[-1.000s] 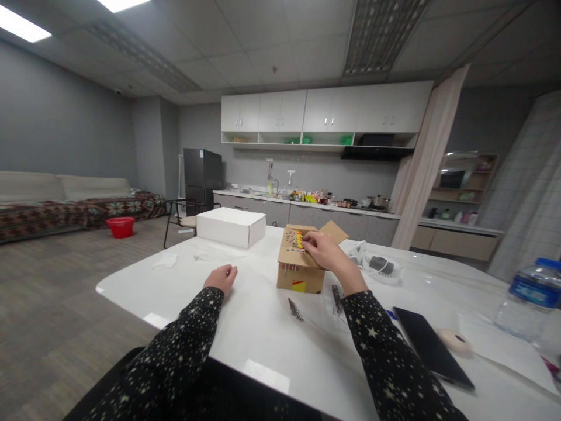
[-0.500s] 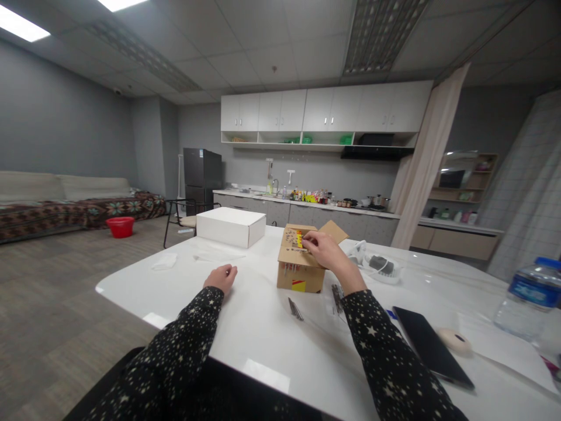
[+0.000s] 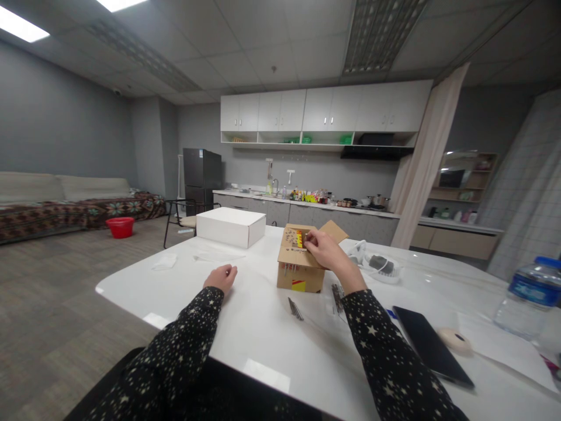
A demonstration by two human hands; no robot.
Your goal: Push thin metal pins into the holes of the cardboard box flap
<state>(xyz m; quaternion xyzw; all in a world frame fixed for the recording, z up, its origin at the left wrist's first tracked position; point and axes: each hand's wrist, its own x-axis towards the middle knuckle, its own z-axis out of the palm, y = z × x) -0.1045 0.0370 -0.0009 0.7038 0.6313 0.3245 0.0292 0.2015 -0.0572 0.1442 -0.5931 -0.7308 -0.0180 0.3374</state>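
A small brown cardboard box (image 3: 299, 275) with yellow and red marks stands on the white table (image 3: 263, 327); small pins stick in its top. My right hand (image 3: 326, 252) rests on the box top, fingertips pinched at something small there; what it pinches is too small to tell. Curled loosely, my left hand (image 3: 221, 276) lies on the table left of the box and holds nothing. Thin dark metal pieces (image 3: 295, 309) lie on the table in front of the box, with more (image 3: 337, 295) by my right wrist.
A white box (image 3: 230, 227) sits at the table's far left. White cables and a charger (image 3: 377, 264) lie right of the cardboard box. A black phone (image 3: 432, 346), a white mouse (image 3: 454, 340) and a water bottle (image 3: 526, 299) are at the right.
My right hand has shifted slightly on the box top. The left hand has stayed still.
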